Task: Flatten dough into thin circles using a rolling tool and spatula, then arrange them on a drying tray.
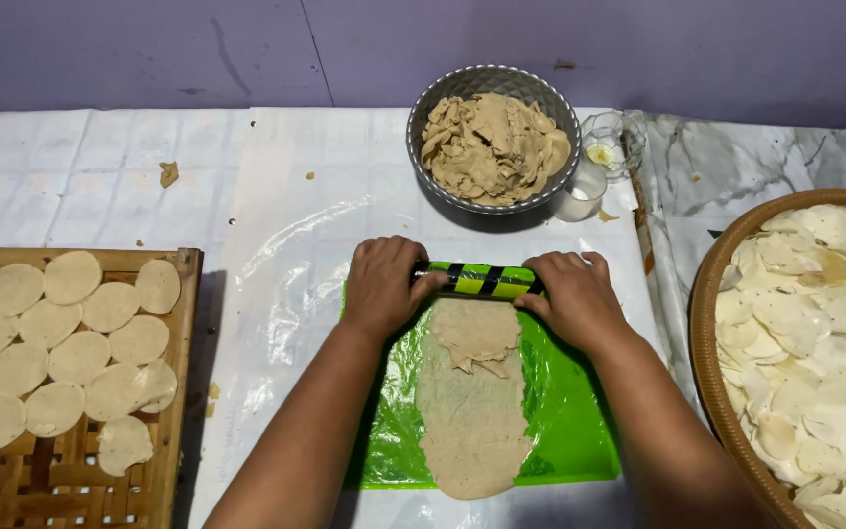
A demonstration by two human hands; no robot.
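While both my hands press the striped rolling pin (482, 280), dough sheet (472, 411) lies half flattened.
Left hand (384, 286) and right hand (572, 296) fingers curl clamped over its ends at the green mat (570, 421) far edge; folded scraps (474, 338) remain unrolled.

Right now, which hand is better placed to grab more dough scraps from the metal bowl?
Probably the right hand. The metal bowl of dough scraps sits up and slightly right of the striped roller, nearer that hand than the left hand. Both grip the roller's ends.
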